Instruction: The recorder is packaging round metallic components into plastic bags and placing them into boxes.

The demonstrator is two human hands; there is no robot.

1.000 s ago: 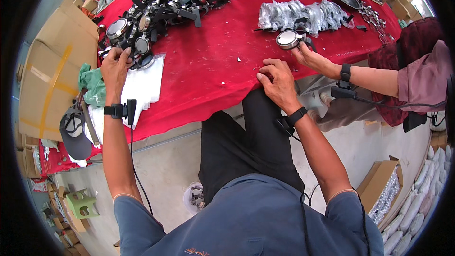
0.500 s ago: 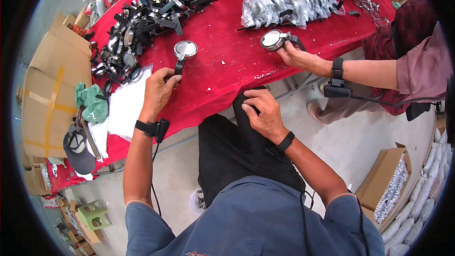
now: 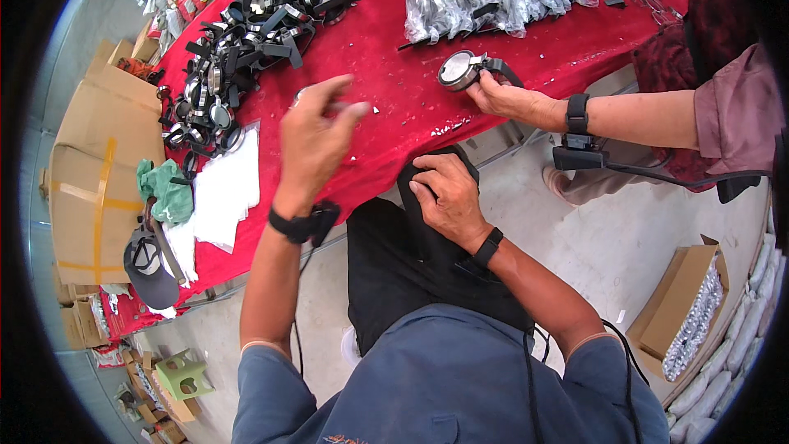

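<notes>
Above the red-covered table (image 3: 382, 12), my left hand (image 3: 316, 136) is raised, slightly blurred, with thumb and fingers apart and nothing visible in it. A sliver of a round pale metal piece shows behind its knuckles; the rest is hidden. My right hand (image 3: 450, 201) rests on the knee of my black trousers (image 3: 382, 259), fingers loosely bent, no object visible in it. To the right, another person's hand (image 3: 514, 103) holds a round metal-rimmed piece (image 3: 460, 71) with a pale disc and black handle over the table edge.
Many similar black-handled round pieces (image 3: 246, 41) are heaped at the left. White sheets (image 3: 226, 197), a green cloth (image 3: 168, 191) and a grey cap (image 3: 150, 270) lie nearby. Plastic-wrapped pieces (image 3: 497, 4) line the back. An open carton (image 3: 678, 312) stands on the floor at right.
My left hand has let go of the black-handled round piece and moved up and to the right, fingers spreading. My right hand stays on the knee. The other person still holds their piece.
</notes>
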